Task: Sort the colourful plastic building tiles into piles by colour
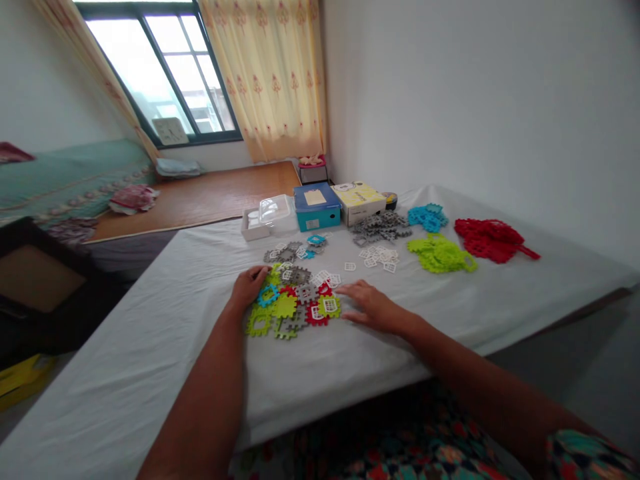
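A flat patch of joined plastic tiles [295,303] in green, grey, red and blue lies on the white cloth of the table [150,360] in front of me. My left hand [249,287] rests at the patch's left edge, fingers curled against a green tile. At the patch's right edge my right hand [371,305] lies flat on the cloth, fingers stretched out toward the tiles and holding nothing.
Loose tiles lie farther back in heaps: grey [381,228], blue [427,217], green [440,254], red [493,239], small white ones [380,257]. A clear tub [267,215], a blue box [316,205] and a yellow-topped box [359,200] stand at the far edge. A wall is at right.
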`<state>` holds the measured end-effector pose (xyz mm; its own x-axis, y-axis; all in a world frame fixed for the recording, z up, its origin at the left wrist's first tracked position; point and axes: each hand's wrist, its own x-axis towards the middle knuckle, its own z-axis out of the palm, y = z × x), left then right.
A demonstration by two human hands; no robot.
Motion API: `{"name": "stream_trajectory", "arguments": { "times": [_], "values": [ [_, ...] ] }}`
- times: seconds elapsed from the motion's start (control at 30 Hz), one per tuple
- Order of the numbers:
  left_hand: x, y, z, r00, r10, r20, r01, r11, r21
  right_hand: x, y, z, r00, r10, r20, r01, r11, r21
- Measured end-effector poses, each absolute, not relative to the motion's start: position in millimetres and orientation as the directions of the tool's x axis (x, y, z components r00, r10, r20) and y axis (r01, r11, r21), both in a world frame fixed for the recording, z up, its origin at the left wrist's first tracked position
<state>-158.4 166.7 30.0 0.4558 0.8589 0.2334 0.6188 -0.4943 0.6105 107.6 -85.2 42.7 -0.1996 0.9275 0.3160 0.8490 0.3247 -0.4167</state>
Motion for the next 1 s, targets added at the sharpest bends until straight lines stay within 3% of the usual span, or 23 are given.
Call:
{"name": "stream_trajectory", "arguments": {
  "times": [0.1,0.3,0.5,0.67,0.8,1.0],
  "values": [
    [-158.4,166.3,29.6,0.464,0.853,0.239,0.604,-0.503,0.618,95.2,-76.3,35.7,-0.177,0.943,0.282,0.866,0.286,-0.411],
    [-158.4,169.1,27.1,0.475,0.843,0.252,0.593,-0.518,0.616,106.7,-78.5,45.0,-0.105,0.947,0.304,0.796,0.263,-0.545],
    [-158.1,168.7,27.6,0.464,0.85,0.249,0.618,-0.511,0.597,118.3,-82.2,58.3,-0.109,0.875,0.472,0.977,0.182,-0.111],
    [-158.5,167.3,29.2,0.471,0.846,0.252,0.608,-0.518,0.602,135.6,-87.0,55.0,-0.063,0.858,0.509,0.991,0.115,-0.071],
    [-159.6,170.8,28.2,0.478,0.843,0.248,0.618,-0.523,0.587,184.5,-97.2,55.2,0.156,0.805,0.572,0.987,-0.103,-0.125],
    [-161.1,175.9,24.1,0.486,0.836,0.253,0.61,-0.532,0.587,281.0,-133.5,58.1,0.601,0.534,0.595,0.758,-0.616,-0.212]
  ]
}}
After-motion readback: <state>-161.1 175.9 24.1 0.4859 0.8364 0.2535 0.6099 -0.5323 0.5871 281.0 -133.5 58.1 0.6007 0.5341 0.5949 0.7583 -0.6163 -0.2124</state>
